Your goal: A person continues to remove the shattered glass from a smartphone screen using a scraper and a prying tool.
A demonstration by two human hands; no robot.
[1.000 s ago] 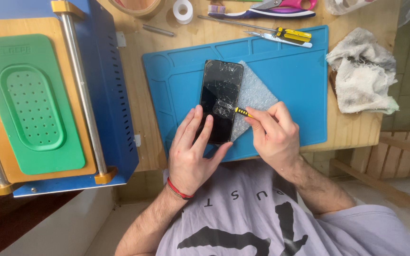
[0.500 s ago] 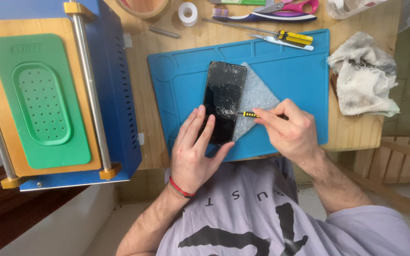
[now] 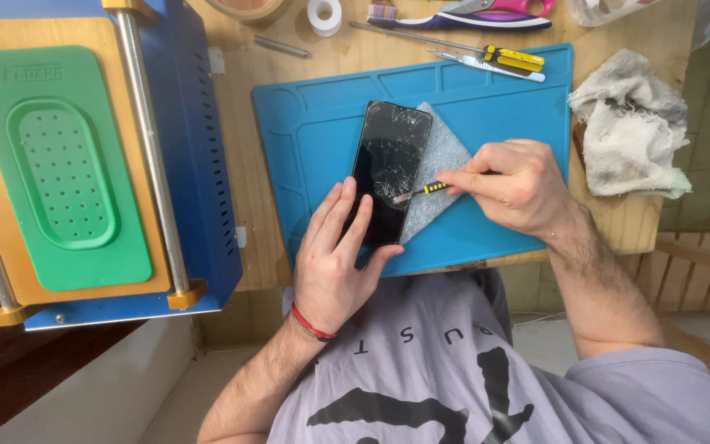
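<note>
A smartphone (image 3: 388, 171) with a cracked black screen lies face up on a sheet of bubble wrap (image 3: 437, 168), which rests on a blue work mat (image 3: 322, 123) spread over a wooden table (image 3: 248, 74). The left hand (image 3: 334, 263) lies flat at the phone's near end, its fingers (image 3: 353, 222) extended and pressing on the lower part of the glass and its edge, with the thumb against the near corner; a red cord circles the wrist. The right hand (image 3: 515, 185) is closed around a small screwdriver (image 3: 425, 190) with a yellow-and-black handle, thumb and fingers pinching the handle, and the metal tip touches the screen near the phone's right edge, about midway along its length. To the left of the mat stands a blue machine (image 3: 199, 148) with a wooden top, two metal rails and a green perforated pad (image 3: 59, 164). Along the far edge of the mat lie a second yellow-handled screwdriver (image 3: 503, 56) and tweezers (image 3: 486, 68) just beside it. Beyond them on the table are a toothbrush (image 3: 454, 20), a roll of white tape (image 3: 324, 15) and part of a larger tape roll (image 3: 244, 8) at the frame's edge. A crumpled grey-white cloth (image 3: 626, 123) sits to the right of the mat, near the table's corner. The person's grey printed shirt (image 3: 454, 362) fills the lower foreground.
</note>
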